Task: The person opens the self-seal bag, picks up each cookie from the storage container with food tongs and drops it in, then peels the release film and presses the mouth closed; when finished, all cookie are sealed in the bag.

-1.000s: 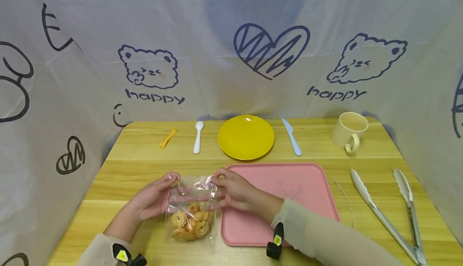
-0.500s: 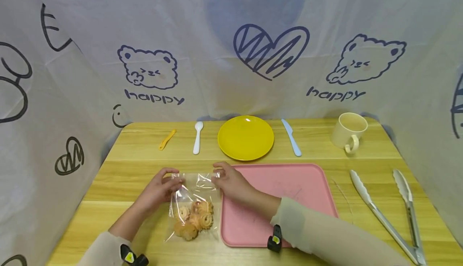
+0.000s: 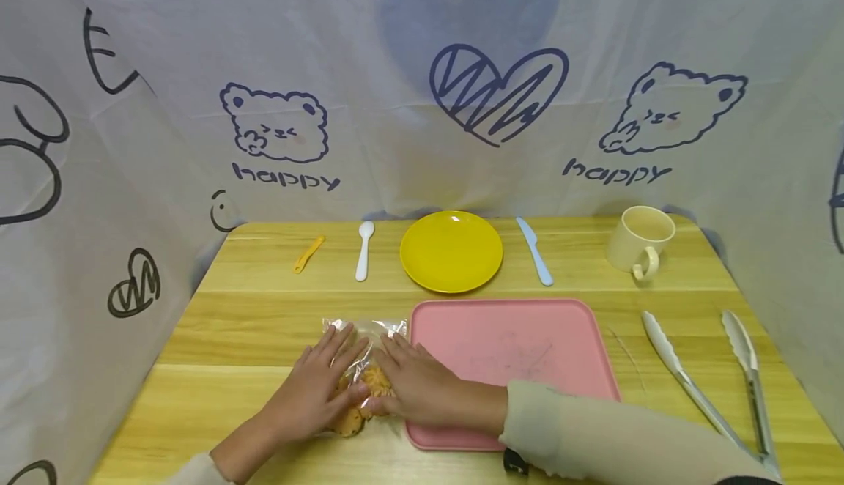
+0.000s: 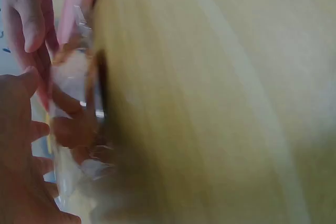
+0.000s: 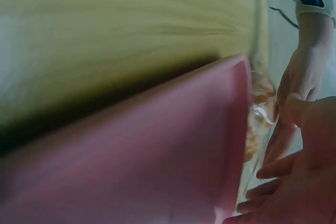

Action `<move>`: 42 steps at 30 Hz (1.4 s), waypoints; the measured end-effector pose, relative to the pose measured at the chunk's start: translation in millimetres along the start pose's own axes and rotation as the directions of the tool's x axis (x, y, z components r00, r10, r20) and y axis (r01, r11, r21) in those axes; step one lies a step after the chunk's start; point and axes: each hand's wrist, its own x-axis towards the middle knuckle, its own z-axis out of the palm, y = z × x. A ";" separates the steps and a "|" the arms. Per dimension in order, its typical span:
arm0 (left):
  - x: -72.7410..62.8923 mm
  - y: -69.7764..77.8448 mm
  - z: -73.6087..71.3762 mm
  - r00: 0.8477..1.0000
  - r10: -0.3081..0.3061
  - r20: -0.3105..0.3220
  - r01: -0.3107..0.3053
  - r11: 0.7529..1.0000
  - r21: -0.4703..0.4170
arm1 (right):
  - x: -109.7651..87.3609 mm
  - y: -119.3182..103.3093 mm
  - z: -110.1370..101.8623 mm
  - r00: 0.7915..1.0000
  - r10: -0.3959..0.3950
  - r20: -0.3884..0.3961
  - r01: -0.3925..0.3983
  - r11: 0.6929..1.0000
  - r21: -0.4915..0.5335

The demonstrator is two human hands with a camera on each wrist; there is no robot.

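A clear plastic bag of cookies point(image 3: 376, 381) lies on the wooden table, beside the left edge of the pink tray point(image 3: 501, 338). My left hand point(image 3: 313, 390) rests over the bag's left side with its fingers straight and spread. From the right, my right hand point(image 3: 418, 382) reaches across the tray's edge and lies over the bag's right side, fingers straight too. Between the two thumbs some golden cookies show; the hands hide the others. In the left wrist view the bag point(image 4: 79, 114) stands out beside the fingers of the left hand point(image 4: 26, 156).
Along the back lie a small yellow utensil point(image 3: 308, 254), a white spoon point(image 3: 364, 250), a yellow plate point(image 3: 451, 252) and a light blue knife point(image 3: 535, 250). A cream mug point(image 3: 639, 239) stands at the back right. Metal tongs point(image 3: 699, 397) lie spread right of the tray.
Both hands held the bag's top corners earlier. They have let go, and now lie flat-fingered over the bag, closer together and nearer the cookies.
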 end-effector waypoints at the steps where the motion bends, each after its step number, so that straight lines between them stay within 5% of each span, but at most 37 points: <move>1: -0.4 -0.3 2.6 1.000 -0.009 0.017 0.009 1.000 0.007 | 0.8 1.2 1.5 1.000 0.010 0.016 -0.010 1.000 -0.009; 18: 23.4 -18.2 12.9 0.992 -0.053 0.114 0.046 0.997 0.065 | 24.5 23.3 4.1 0.992 0.090 0.093 -0.071 0.979 -0.189; 33: 28.2 -21.2 10.2 0.986 -0.061 0.156 0.051 0.996 0.067 | 27.1 24.4 1.6 0.993 0.080 0.086 -0.063 0.981 -0.183; 42: 30.1 -18.7 1.2 0.984 -0.041 0.176 0.032 0.998 0.053 | 23.7 25.6 1.1 0.997 0.002 0.079 0.006 0.995 -0.101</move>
